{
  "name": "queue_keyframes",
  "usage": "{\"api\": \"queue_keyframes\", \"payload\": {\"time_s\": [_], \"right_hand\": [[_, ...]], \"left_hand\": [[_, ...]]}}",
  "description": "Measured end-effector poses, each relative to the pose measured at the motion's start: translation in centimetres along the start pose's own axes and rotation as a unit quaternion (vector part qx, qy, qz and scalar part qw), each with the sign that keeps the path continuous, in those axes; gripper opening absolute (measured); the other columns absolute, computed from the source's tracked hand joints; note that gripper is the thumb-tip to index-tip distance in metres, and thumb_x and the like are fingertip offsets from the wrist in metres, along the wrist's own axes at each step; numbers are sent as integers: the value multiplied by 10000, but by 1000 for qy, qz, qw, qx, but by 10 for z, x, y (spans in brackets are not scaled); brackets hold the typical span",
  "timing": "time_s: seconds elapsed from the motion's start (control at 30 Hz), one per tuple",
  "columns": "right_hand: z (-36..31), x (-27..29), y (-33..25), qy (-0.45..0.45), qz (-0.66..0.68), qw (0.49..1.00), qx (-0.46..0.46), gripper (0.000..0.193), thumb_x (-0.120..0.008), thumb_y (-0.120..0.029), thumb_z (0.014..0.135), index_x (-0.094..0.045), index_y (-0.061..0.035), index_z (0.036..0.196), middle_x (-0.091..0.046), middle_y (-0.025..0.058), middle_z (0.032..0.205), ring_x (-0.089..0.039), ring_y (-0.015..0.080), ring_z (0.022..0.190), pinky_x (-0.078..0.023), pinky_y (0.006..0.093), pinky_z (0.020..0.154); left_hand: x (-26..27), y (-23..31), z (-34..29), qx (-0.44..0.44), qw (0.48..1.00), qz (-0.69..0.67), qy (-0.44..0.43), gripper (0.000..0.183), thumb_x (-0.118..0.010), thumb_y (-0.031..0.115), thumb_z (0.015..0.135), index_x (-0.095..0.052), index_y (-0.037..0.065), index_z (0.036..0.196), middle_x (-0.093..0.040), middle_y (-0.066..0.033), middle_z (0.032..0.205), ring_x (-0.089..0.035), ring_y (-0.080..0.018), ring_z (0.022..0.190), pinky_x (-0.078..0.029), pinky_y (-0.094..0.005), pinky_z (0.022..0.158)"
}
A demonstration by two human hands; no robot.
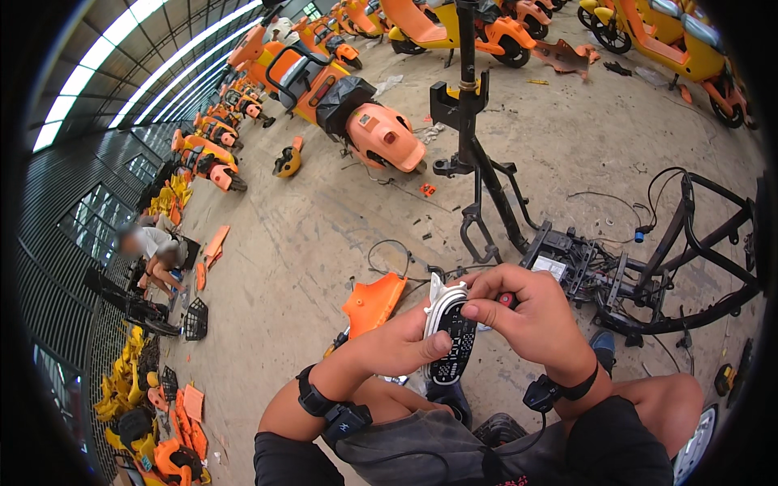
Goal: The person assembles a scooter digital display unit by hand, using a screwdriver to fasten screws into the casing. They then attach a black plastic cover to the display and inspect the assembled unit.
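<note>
Above my lap, my left hand [413,344] is wrapped round a scooter dashboard display [455,350], with the thumb lying on its face. The display is a long oval, its face black with white segments, in a white housing. My right hand [531,316] is closed at the display's upper edge, thumb and forefinger pinched together there. In its curled fingers sits a black handle [507,300] with a red end; its far part is hidden, so the tool's kind cannot be told. An orange plastic scooter panel [374,304] is just beyond my left hand.
A bare black scooter frame [689,251] with loose cables lies to the right, its steering column [467,105] upright. Orange-yellow scooters [324,89] stand behind. A person [158,251] sits at far left near piled plastic parts [134,389]. A yellow-black tool [725,379] lies at right.
</note>
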State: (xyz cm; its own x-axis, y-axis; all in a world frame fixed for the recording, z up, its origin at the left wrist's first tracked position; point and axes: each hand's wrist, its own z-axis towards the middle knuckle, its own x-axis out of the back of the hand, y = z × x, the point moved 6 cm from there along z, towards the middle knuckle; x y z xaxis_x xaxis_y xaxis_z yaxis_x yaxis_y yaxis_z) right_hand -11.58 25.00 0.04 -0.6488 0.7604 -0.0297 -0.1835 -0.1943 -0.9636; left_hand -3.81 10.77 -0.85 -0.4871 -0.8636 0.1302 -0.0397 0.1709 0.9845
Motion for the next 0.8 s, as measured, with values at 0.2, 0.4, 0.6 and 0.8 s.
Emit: {"api": "queue_keyframes", "payload": {"time_s": [0.2,0.4,0.6,0.8], "right_hand": [[0,1,0,4,-3,1000,4,185,-798,-132,862,-707,4,949,-760,114,968,-668,105,712,-528,258,660],[0,0,-1,1,-1,1000,-3,181,-797,-125,864,-706,6,949,-759,101,938,-673,102,703,-526,256,645],[0,0,-2,4,-6,1000,3,183,-798,-126,865,-704,8,946,-759,97,928,-683,105,698,-523,253,630],[-1,-1,-2,6,-20,1000,11,188,-796,-134,866,-702,7,948,-763,108,945,-691,112,691,-527,253,627]], "left_hand": [[1,-3,-1,26,999,-19,5,961,-515,651,975,-189,-24,1576,-355,-141,1533,-346,-218,1418,-298,-364,1158],[0,-1,0,22,999,-32,6,920,-531,606,991,-191,-16,1578,-387,-113,1491,-387,-189,1357,-341,-337,1111],[0,0,-1,39,998,-48,0,851,-546,535,1013,-206,-12,1570,-460,-87,1415,-450,-153,1265,-391,-306,1041],[-3,11,4,44,998,-41,6,723,-561,378,1036,-232,4,1560,-469,-90,1389,-474,-137,1188,-404,-312,1023]]}}
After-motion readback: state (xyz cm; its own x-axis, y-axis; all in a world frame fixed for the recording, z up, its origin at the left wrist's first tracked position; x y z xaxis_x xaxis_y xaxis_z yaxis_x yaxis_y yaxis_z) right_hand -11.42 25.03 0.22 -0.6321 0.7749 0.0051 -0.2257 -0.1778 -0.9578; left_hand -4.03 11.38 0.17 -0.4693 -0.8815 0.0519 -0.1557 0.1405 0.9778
